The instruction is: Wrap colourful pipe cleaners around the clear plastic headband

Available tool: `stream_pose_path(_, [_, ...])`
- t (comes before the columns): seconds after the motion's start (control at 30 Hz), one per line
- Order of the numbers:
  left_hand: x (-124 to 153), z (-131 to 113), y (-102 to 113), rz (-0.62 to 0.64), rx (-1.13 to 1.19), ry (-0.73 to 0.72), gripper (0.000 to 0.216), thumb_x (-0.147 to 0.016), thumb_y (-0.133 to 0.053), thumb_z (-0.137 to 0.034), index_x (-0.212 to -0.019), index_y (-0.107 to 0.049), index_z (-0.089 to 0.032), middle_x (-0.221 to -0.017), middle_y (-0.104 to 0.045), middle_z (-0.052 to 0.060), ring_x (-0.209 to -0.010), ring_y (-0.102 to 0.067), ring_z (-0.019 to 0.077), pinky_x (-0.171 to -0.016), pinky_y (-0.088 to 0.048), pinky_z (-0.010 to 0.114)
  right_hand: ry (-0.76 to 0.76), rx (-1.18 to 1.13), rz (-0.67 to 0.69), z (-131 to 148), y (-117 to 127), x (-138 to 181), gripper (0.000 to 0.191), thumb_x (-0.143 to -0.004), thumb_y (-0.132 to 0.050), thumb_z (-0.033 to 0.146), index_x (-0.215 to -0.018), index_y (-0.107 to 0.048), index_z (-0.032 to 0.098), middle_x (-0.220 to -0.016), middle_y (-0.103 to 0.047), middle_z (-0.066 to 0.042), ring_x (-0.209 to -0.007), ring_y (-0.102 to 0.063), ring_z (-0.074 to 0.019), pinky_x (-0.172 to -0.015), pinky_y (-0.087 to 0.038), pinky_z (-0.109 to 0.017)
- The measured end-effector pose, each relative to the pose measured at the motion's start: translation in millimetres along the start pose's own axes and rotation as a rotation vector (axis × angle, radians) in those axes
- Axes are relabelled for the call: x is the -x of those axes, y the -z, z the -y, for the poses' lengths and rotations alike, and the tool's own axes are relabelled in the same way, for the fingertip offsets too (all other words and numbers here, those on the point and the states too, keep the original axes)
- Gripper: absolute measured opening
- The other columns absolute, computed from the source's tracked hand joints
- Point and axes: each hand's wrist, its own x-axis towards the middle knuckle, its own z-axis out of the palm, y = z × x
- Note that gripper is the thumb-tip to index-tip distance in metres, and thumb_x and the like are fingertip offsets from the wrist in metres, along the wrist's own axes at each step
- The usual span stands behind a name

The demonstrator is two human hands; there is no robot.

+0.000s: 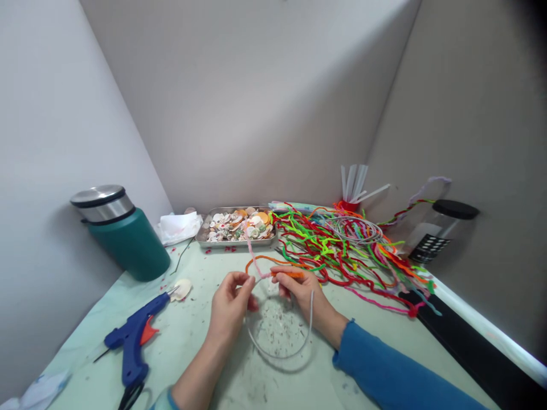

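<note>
A thin grey hoop [280,357] hangs below my two hands, its upper part between my fingers. My left hand [231,304] is closed in a pinch on the hoop's left upper side. On the right, my right hand [305,291] pinches the part where an orange pipe cleaner [294,274] is wound round the hoop. A pale pink pipe cleaner [252,250] rises from between the hands towards the tray. The orange pipe cleaner's loose length arcs behind my fingers. My fingertips partly hide the wrapped section.
A metal tray [233,245] of shells and buttons stands behind. Tangled, colourful pipe cleaners [333,245] spread to its right, near a red cup [349,205] of glue sticks and a black-lidded jar [431,233]. Leftward are a blue glue gun [137,336] and a green flask [128,242].
</note>
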Motion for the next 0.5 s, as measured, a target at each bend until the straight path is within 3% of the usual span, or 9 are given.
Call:
stream_pose_path(0.13, [1.7, 2.0, 1.7, 0.004, -0.24, -0.227, 0.026, -0.073, -0.06, -0.034, -0.094, -0.058, -0.019, -0.087, -0.059, 0.003, -0.058, -0.058, 0.011, -0.045, -0.048, 0.021, -0.012, 0.005, 0.013, 0.8, -0.3, 0.3, 0.028, -0.074, -0.062, 0.034, -0.094, -0.068, 0.016, -0.073, -0.063, -0.004, -0.05, -0.047, -0.0083, -0.044, -0.033, -0.021])
stream_pose_path(0.23, [2.5, 4.8, 3.1, 0.014, -0.374, -0.36, 0.019, -0.077, -0.056, -0.031, -0.091, -0.063, -0.02, -0.093, -0.06, 0.004, -0.061, -0.058, 0.011, -0.047, -0.048, 0.02, -0.01, 0.002, 0.031, 1.7, -0.7, 1.2, 0.027, -0.073, -0.063, 0.033, -0.093, -0.069, 0.016, -0.074, -0.064, -0.004, -0.05, -0.048, -0.0086, -0.045, -0.034, -0.021])
stream_pose_path(0.5, [1.7, 7.4, 4.0, 0.025, -0.417, -0.408, 0.022, -0.08, -0.052, -0.028, -0.092, -0.068, -0.019, -0.09, -0.063, 0.005, -0.056, -0.056, 0.0094, -0.049, -0.046, 0.019, 0.025, 0.016, 0.045, 2.4, -2.1, 2.1, 0.023, -0.072, -0.064, 0.031, -0.089, -0.07, 0.017, -0.075, -0.065, -0.005, -0.051, -0.049, -0.0088, -0.044, -0.034, -0.021])
